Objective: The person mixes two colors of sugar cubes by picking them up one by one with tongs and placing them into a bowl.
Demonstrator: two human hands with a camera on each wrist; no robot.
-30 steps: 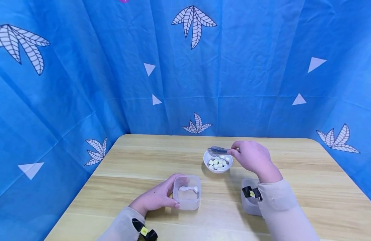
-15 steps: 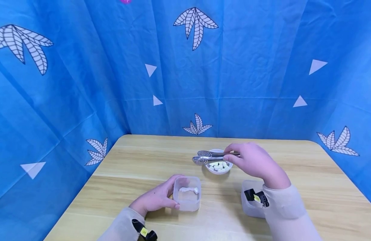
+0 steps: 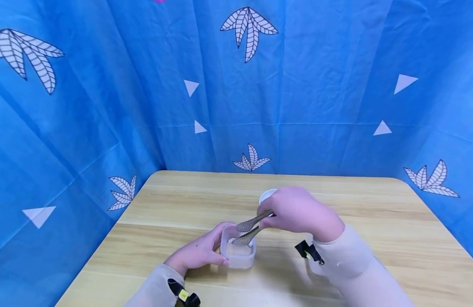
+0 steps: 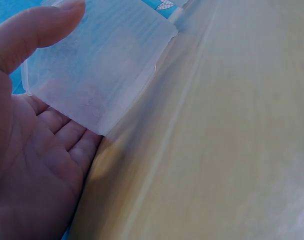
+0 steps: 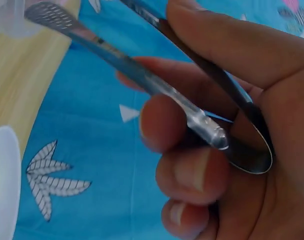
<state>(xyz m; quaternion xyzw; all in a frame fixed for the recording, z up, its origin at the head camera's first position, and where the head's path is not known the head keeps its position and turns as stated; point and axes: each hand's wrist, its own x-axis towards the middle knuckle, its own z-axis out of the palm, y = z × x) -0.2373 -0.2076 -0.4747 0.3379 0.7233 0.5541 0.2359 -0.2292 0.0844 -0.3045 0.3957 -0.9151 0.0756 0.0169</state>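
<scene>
My left hand (image 3: 199, 251) holds a clear square plastic container (image 3: 241, 262) on the table, thumb at the near side and fingers behind. The left wrist view shows the thumb over the container's wall (image 4: 102, 65), with fingers under its lower edge. In my right hand (image 3: 299, 213) is a pair of metal tongs (image 3: 247, 226) with perforated tips, gripped between thumb and fingers. Their tips are spread apart and reach over the container's opening. Something white in the container is mostly hidden behind them. The right wrist view shows the tongs' folded end (image 5: 252, 167) against my palm.
A white bowl (image 3: 267, 194) stands behind my right hand, which covers most of it. Under my right forearm, a second plastic container (image 3: 317, 268) is largely hidden. Blue patterned cloth (image 3: 317, 106) hangs beyond the wooden table (image 3: 194, 196).
My right hand has carried the tongs from above the bowl leftward and nearer, over the container; their tips have spread apart. My left hand and the container have stayed put.
</scene>
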